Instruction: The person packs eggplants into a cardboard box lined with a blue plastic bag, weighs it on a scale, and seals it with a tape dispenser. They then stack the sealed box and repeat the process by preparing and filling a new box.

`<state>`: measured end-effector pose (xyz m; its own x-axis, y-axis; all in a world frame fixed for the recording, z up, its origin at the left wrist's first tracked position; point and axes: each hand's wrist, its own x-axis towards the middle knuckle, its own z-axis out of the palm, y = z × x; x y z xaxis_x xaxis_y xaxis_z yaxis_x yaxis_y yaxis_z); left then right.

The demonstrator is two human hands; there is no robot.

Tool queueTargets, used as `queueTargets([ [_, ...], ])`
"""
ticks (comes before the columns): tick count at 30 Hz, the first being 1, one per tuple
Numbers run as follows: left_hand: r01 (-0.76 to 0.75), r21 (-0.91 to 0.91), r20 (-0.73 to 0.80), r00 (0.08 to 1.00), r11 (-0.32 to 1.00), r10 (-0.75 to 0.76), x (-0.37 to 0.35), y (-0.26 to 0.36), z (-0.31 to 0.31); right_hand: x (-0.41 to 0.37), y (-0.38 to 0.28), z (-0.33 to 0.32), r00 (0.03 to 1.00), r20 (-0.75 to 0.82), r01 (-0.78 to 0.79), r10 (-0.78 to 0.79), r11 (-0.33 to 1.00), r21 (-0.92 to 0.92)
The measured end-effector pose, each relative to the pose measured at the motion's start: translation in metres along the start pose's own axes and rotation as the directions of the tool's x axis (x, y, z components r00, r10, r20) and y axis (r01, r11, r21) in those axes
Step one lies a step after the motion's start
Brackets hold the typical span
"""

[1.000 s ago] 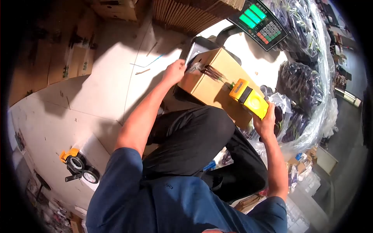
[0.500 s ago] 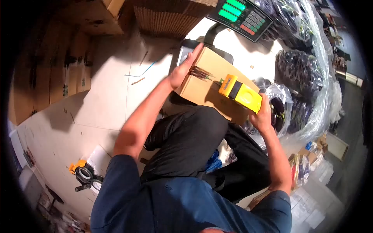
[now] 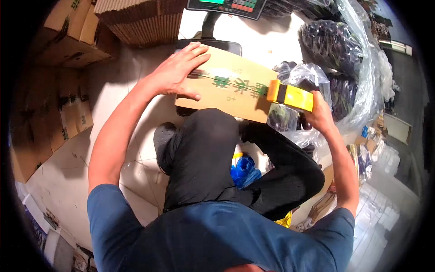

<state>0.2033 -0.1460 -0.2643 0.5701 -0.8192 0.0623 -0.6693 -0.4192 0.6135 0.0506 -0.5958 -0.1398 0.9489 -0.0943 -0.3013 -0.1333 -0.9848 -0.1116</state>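
A closed brown cardboard box (image 3: 231,88) with green printing and a strip along its middle rests over a dark platform (image 3: 226,46) beyond my knees. On the box's left end my left hand (image 3: 179,72) lies with its fingers spread. My right hand (image 3: 319,111) is wrapped round the end of a yellow tape dispenser (image 3: 294,97) with a black band. The dispenser's other end is at the box's right edge, near the strip.
A scale display (image 3: 231,5) stands behind the box. Folded cardboard (image 3: 140,20) and large cartons (image 3: 50,113) are at the left. Plastic-wrapped dark goods (image 3: 331,45) fill the right. A blue plastic bundle (image 3: 244,172) lies between my legs.
The box appears further left and turned more level, with its printed face showing. My left hand has gone from the box's edge to lying spread on it. The dispenser is now at the right edge.
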Motion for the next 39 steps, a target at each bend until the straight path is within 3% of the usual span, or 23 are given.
queueTargets([
  [3, 0.022, -0.015, 0.025, 0.999, 1.000, -0.021, -0.001, 0.005, 0.000, -0.013, 0.041, -0.002, 1.000, 0.000, 0.007, -0.007, 0.999, -0.036],
  [9, 0.033, 0.051, 0.107, 0.994, 0.998, -0.038, 0.003, 0.015, -0.008, -0.010, 0.057, 0.042, 0.997, -0.025, 0.073, -0.076, 0.992, -0.100],
  [14, 0.117, 0.539, 0.083, 0.978, 0.834, -0.191, 0.010, 0.057, 0.017, -0.004, 0.054, 0.081, 0.998, -0.063, -0.015, 0.015, 1.000, -0.009],
  [16, 0.021, 0.494, 0.112, 0.990, 0.869, -0.087, 0.034, 0.074, 0.045, 0.003, 0.051, 0.100, 0.992, -0.111, 0.055, -0.056, 0.998, -0.021],
  [18, -0.109, 0.410, 0.073, 0.994, 0.906, 0.087, 0.069, 0.090, 0.086, 0.021, 0.044, 0.122, 0.996, 0.022, 0.089, -0.087, 0.989, -0.115],
  [20, -0.201, 0.342, 0.119, 0.978, 0.918, 0.170, 0.102, 0.116, 0.109, 0.024, 0.040, 0.146, 0.969, -0.111, 0.198, -0.219, 0.964, -0.178],
  [24, -0.194, 0.407, 0.092, 0.981, 0.893, 0.171, 0.113, 0.131, 0.114, 0.022, 0.025, 0.127, 0.918, -0.153, 0.345, -0.365, 0.928, -0.143],
  [25, -0.183, 0.407, 0.104, 0.983, 0.895, 0.154, 0.107, 0.130, 0.108, 0.028, 0.022, 0.125, 0.951, 0.016, 0.310, -0.309, 0.949, -0.052],
  [30, -0.153, 0.435, 0.114, 0.987, 0.887, 0.114, 0.082, 0.121, 0.095, 0.027, -0.001, 0.153, 0.903, -0.009, 0.418, -0.430, 0.873, 0.252],
  [32, -0.137, 0.444, 0.115, 0.989, 0.886, 0.096, 0.079, 0.122, 0.093, 0.030, -0.017, 0.170, 0.900, -0.123, 0.430, -0.419, 0.804, 0.411],
  [36, -0.208, 0.430, 0.164, 0.975, 0.878, 0.151, 0.091, 0.137, 0.104, 0.038, -0.022, 0.186, 0.821, -0.296, 0.569, -0.488, 0.741, 0.356],
  [37, -0.245, 0.407, 0.178, 0.966, 0.880, 0.187, 0.096, 0.140, 0.108, 0.036, -0.022, 0.180, 0.884, -0.120, 0.461, -0.452, 0.799, 0.385],
  [39, -0.297, 0.397, 0.191, 0.952, 0.868, 0.238, 0.102, 0.141, 0.113, 0.041, -0.019, 0.183, 0.897, -0.111, 0.440, -0.428, 0.840, 0.319],
])
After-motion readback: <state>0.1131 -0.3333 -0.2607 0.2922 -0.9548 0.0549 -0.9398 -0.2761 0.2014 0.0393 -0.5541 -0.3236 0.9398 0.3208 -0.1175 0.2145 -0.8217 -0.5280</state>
